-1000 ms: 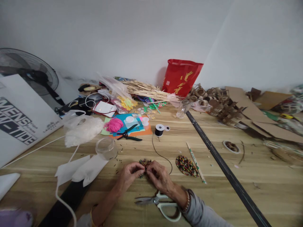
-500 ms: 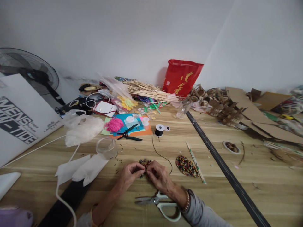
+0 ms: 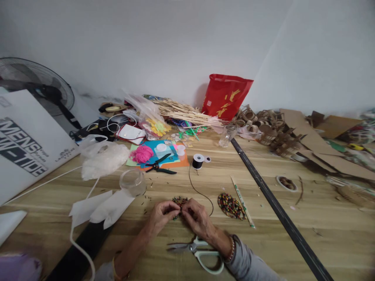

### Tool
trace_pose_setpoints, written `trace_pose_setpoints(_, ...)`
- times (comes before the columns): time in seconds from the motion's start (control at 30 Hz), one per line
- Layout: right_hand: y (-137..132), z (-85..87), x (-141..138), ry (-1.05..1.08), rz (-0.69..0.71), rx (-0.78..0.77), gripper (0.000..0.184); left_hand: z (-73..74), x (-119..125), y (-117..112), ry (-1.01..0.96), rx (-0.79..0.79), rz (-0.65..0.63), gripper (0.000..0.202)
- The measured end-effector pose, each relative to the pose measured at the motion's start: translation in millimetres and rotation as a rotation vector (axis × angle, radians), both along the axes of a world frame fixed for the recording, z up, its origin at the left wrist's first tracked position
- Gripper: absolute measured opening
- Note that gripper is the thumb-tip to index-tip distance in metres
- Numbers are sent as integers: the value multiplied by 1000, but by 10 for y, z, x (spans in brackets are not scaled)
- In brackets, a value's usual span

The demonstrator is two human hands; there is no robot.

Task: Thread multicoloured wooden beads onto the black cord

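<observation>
My left hand [image 3: 164, 212] is closed in a pinch, its fingertips almost meeting those of my right hand [image 3: 198, 218], which is pinched too. Between and behind them shows a string of small multicoloured beads [image 3: 179, 201], held at the fingertips; the exact spot gripped is hidden. A spool of black cord [image 3: 198, 161] stands beyond, its loose cord [image 3: 202, 193] curving down close to my right hand. Under my right wrist lie scissors with pale handles [image 3: 195, 246]. To the right is a heap of similar strung beads [image 3: 231, 205].
A green-and-white thin stick [image 3: 243, 201] lies beside the heaped beads. Dark-handled pliers [image 3: 159, 166] and pink yarn [image 3: 142, 154] rest on coloured paper. A clear jar [image 3: 132, 182] stands at left, a red bag [image 3: 227, 95] at the wall. A black strip [image 3: 263, 187] crosses the table.
The view has shifted very slightly. Both hands keep their pinch over the beads in nearly the same place; nothing else has visibly moved.
</observation>
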State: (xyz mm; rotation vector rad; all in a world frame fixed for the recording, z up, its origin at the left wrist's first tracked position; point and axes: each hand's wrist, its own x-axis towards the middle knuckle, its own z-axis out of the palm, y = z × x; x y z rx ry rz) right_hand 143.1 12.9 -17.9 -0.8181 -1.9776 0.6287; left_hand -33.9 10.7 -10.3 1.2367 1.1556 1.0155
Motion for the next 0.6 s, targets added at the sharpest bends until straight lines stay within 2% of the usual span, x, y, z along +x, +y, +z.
trace_pose_setpoints(0.33, 3, -14, 3, 16, 7, -3, 15, -53, -3, 5, -3, 26, 7, 16)
trace_pose_setpoints(0.6, 1, -11, 12, 20, 3, -17, 17, -34, -5, 6, -10, 31, 28, 14)
